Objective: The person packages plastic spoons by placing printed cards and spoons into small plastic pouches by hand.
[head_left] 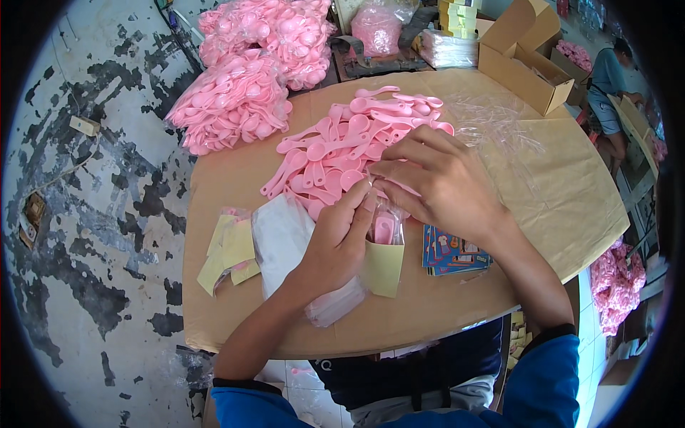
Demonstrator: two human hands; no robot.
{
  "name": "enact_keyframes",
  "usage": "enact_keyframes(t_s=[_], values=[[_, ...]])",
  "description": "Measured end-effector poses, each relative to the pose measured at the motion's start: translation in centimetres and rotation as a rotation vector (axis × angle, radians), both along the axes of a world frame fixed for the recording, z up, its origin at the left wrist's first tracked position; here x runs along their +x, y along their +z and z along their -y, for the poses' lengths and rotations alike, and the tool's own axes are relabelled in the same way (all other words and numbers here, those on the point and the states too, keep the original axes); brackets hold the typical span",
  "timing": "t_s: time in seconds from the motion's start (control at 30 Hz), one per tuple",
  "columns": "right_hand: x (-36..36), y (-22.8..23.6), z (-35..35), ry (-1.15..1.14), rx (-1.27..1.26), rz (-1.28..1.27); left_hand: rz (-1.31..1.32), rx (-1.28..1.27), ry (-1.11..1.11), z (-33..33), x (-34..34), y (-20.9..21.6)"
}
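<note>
Flaking grey-and-white surface [107, 192] beyond the left edge of a brown-papered desk [571, 189]. At the far-left corner, bulging bags of pink spoons [239, 100]; from the middle toward the far edge, a loose heap of pink spoons [349, 146]. Over the middle, right hand [448, 184] arched, fingers bent narrow at the mouth of a clear packet; left hand [335, 239] pinching the same mouth, thumb against forefinger. Toward the near edge, clear packet [384, 227] with a pink piece showing inside and a pale yellow card [383, 271] at the lower end.

Probably at the step of gathering or closing the mouth; next, seemingly, a steady left pinch and a small fold or twist from the right.

Partly hidden by the left hand and forearm: white-clear sleeves [280, 232]. Impossible to tell: right fingertips gripping or merely touching, film too fine to follow.
</note>
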State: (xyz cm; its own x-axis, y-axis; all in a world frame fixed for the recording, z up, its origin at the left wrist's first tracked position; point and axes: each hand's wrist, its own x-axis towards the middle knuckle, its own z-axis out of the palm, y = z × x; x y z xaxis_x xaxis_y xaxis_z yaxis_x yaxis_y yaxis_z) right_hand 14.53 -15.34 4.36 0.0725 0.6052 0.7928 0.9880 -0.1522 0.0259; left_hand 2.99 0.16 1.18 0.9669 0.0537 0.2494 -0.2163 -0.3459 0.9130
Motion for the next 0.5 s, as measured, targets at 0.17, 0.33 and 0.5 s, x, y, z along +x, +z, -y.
enact_keyframes(t_s=[0.17, 0.33, 0.5], values=[[0.5, -0.2, 0.5, -0.019, -0.116, -0.025, -0.039, 0.137, -0.004, 0.1, 0.0, -0.8], [0.7, 0.6, 0.8, -0.008, 0.042, -0.492, 0.022, 0.136, -0.024, 0.2, 0.0, -0.9], [5.6, 4.4, 7.4, 0.486, 0.008, -0.970, -0.182, -0.563, -0.029, -1.1, 1.3, -1.2]])
